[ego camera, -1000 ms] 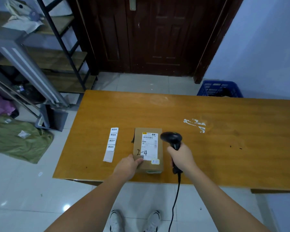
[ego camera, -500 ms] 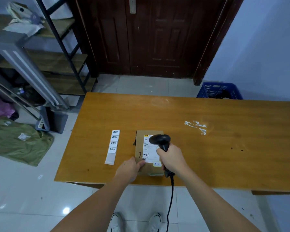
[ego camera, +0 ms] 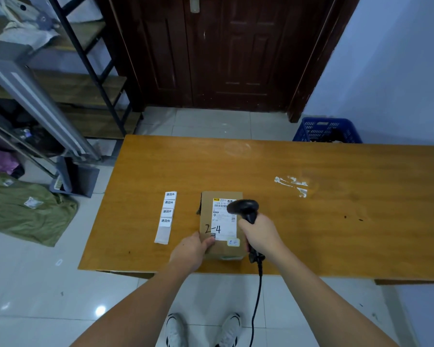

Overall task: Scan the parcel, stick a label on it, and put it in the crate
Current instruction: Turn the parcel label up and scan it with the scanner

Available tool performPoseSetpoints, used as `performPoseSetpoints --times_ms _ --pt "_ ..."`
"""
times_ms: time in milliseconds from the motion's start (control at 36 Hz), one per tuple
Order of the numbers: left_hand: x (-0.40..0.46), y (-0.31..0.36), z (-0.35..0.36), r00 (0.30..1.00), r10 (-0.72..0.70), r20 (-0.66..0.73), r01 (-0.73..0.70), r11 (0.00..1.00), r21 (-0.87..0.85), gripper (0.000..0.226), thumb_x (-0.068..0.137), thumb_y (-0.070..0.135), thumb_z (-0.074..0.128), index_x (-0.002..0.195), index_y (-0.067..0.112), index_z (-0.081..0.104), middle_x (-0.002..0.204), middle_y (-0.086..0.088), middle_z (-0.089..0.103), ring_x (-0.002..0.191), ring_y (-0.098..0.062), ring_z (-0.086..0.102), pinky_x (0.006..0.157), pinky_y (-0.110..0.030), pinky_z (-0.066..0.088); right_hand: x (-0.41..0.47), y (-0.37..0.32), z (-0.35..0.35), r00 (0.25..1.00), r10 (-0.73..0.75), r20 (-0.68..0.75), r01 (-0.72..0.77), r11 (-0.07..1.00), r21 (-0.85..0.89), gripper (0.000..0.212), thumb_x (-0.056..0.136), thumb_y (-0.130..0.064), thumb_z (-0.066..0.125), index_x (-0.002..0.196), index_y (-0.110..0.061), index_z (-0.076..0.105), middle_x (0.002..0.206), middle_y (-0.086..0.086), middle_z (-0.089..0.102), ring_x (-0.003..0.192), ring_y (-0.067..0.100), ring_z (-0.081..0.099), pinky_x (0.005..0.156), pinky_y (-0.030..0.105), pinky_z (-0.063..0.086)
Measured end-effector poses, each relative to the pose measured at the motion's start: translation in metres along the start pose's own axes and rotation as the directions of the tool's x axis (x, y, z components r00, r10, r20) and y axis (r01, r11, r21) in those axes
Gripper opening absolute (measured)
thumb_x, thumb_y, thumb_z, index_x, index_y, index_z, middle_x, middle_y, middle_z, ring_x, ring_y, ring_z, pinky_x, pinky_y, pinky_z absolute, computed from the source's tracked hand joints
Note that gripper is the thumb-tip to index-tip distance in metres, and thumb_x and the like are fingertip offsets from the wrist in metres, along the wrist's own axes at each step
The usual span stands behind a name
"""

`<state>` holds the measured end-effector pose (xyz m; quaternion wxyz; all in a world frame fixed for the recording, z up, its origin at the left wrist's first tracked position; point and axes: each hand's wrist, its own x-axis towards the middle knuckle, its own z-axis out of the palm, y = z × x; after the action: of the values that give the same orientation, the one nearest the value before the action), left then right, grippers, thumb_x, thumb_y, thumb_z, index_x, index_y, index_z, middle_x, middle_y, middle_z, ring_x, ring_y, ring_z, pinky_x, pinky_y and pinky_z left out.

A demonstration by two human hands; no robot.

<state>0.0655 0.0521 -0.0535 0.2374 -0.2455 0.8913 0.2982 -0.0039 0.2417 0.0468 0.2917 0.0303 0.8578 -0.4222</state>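
A small cardboard parcel lies flat on the wooden table near its front edge, with a white shipping label and "2-4" written on top. My left hand presses on the parcel's near left corner. My right hand grips a black corded barcode scanner, whose head hovers over the label's upper right part. A strip of white stickers lies on the table just left of the parcel. The blue plastic crate stands on the floor behind the table's far right side.
A dark wooden door is straight ahead. Metal shelving stands at the left, with a green bag on the floor below it. White tape residue marks the table right of the parcel. The scanner cord hangs off the front edge.
My right hand moved the scanner left from beside the parcel to above its label. My left hand has stayed on the parcel's near corner.
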Motion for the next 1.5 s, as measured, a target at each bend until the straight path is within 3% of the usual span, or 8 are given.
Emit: performPoseSetpoints --times_ms 194,333,611,750,944,1194,1361,1500 --pt "0.000 -0.001 0.000 1.000 0.002 -0.010 -0.002 1.000 -0.019 0.062 0.094 0.069 0.044 0.135 0.024 0.054 0.131 -0.002 0.067 0.108 -0.022 0.064 0.081 -0.035 0.058 0.001 -0.009 0.008 1.000 -0.003 0.014 0.003 1.000 0.017 0.019 0.085 -0.022 0.055 0.077 -0.005 0.057 0.057 0.011 0.059 0.038 0.018 0.063 0.052 0.034 0.051" --pt "0.002 -0.003 0.001 1.000 -0.006 -0.019 0.006 1.000 0.002 0.062 0.094 0.070 0.043 0.133 0.023 0.055 0.130 -0.002 0.067 0.092 -0.015 0.058 0.067 -0.028 0.047 0.004 -0.004 0.006 1.000 0.031 0.002 -0.031 0.999 0.010 0.034 0.086 -0.024 0.055 0.091 0.009 0.059 0.061 0.012 0.063 0.038 0.018 0.065 0.052 0.032 0.051" --pt "0.004 -0.003 0.003 1.000 -0.015 -0.008 0.015 1.000 0.015 0.063 0.094 0.070 0.042 0.134 0.022 0.053 0.129 -0.003 0.067 0.090 -0.016 0.056 0.067 -0.029 0.049 0.003 -0.009 0.011 0.998 0.040 0.038 -0.044 0.994 0.104 0.020 0.081 -0.023 0.054 0.075 -0.004 0.057 0.051 0.005 0.061 0.038 0.020 0.062 0.055 0.034 0.050" --pt "0.001 -0.003 0.001 1.000 -0.008 -0.005 0.007 1.000 -0.019 0.063 0.095 0.068 0.043 0.138 0.022 0.052 0.131 -0.003 0.066 0.106 -0.022 0.063 0.075 -0.030 0.053 0.002 -0.014 0.021 0.997 0.069 0.031 -0.074 0.977 0.198 0.021 0.082 -0.024 0.056 0.068 -0.008 0.054 0.048 0.004 0.060 0.039 0.022 0.061 0.057 0.036 0.049" --pt "-0.005 0.002 -0.001 1.000 -0.017 -0.013 0.017 1.000 -0.012 0.060 0.096 0.067 0.044 0.135 0.022 0.053 0.129 -0.004 0.067 0.107 -0.022 0.064 0.080 -0.033 0.057 0.001 -0.014 0.026 0.997 0.072 0.014 -0.074 0.970 0.230 0.018 0.084 -0.022 0.056 0.075 -0.007 0.054 0.055 0.007 0.058 0.037 0.021 0.060 0.056 0.038 0.047" --pt "-0.006 0.004 -0.001 1.000 -0.021 -0.018 0.021 1.000 -0.015 0.060 0.096 0.065 0.044 0.137 0.022 0.052 0.132 -0.003 0.066 0.110 -0.023 0.064 0.083 -0.035 0.059 0.004 -0.004 0.018 0.997 0.069 -0.032 -0.062 0.982 0.176 0.021 0.085 -0.025 0.057 0.074 -0.007 0.056 0.055 0.007 0.059 0.039 0.019 0.060 0.053 0.034 0.047" --pt "-0.006 0.003 0.000 0.999 -0.010 -0.034 0.011 1.000 0.017 0.061 0.096 0.068 0.041 0.135 0.022 0.054 0.126 -0.002 0.068 0.097 -0.018 0.063 0.068 -0.029 0.051 0.016 0.039 -0.008 0.977 0.152 -0.147 -0.145 0.988 0.057 0.012 0.087 -0.029 0.061 0.089 -0.017 0.060 0.066 0.004 0.070 0.048 0.019 0.072 0.049 0.030 0.054" --pt "-0.004 0.002 0.001 0.999 -0.015 -0.033 0.016 0.999 0.036 0.061 0.096 0.068 0.040 0.132 0.022 0.054 0.122 -0.002 0.068 0.095 -0.018 0.063 0.068 -0.030 0.052 0.024 0.082 -0.021 0.952 0.253 -0.174 -0.260 0.966 -0.019 0.013 0.093 -0.029 0.063 0.097 -0.017 0.062 0.078 0.005 0.073 0.063 0.024 0.078 0.068 0.039 0.063"
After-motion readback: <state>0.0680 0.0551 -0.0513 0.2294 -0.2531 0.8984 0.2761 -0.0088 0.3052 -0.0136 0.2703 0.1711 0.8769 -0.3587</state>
